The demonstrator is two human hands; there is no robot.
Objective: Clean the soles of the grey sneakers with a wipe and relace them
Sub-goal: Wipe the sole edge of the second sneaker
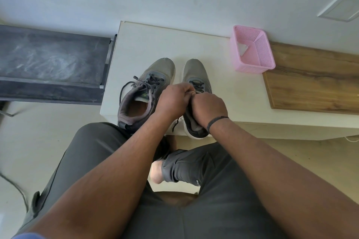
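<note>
Two grey knit sneakers stand upright, toes toward 12 o'clock, on the white low table (136, 48). Left hand (172, 101) and right hand (210, 106), touching, pinch the dark lace at the right sneaker (195, 72). Left sneaker (155, 72) at 9 o'clock. Pink perforated plastic basket (258, 60) at 2 o'clock.
</note>
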